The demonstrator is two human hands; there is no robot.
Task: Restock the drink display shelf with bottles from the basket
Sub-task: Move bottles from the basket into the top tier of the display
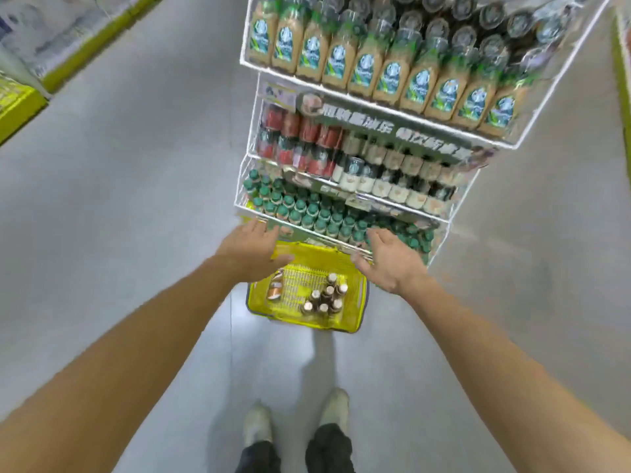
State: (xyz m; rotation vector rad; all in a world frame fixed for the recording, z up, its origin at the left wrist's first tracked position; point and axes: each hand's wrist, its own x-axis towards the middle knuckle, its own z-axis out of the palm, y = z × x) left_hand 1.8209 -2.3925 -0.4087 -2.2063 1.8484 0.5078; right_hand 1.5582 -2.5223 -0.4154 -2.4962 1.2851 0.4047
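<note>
Left hand (254,249) and right hand (389,259) are both released, fingers spread and holding nothing; they reach forward side by side, apart from each other, over the far end of the basket (317,259) and just at the front rim of the rack's lowest tier; whether the fingertips touch that rim I cannot tell, as the picture is blurred.

The yellow basket stands on the grey floor (119,199), right against the foot of the rack (375,105); inside it a cluster of brown-capped bottles (326,297) stands upright toward its right side, and two more bottles (275,286) lie on their sides at its left.

The white wire rack holds three tiers; lowest, green-capped bottles (307,209) packed close; above, red bottles (293,138) at left and pale bottles (392,179) at right; uppermost, tan bottles (375,73) with green labels in a front row, dark-capped ones behind.

The person's shoes (257,425) stand on the floor, well short of the basket; yellow-edged shelving (20,107) runs along the far left.
</note>
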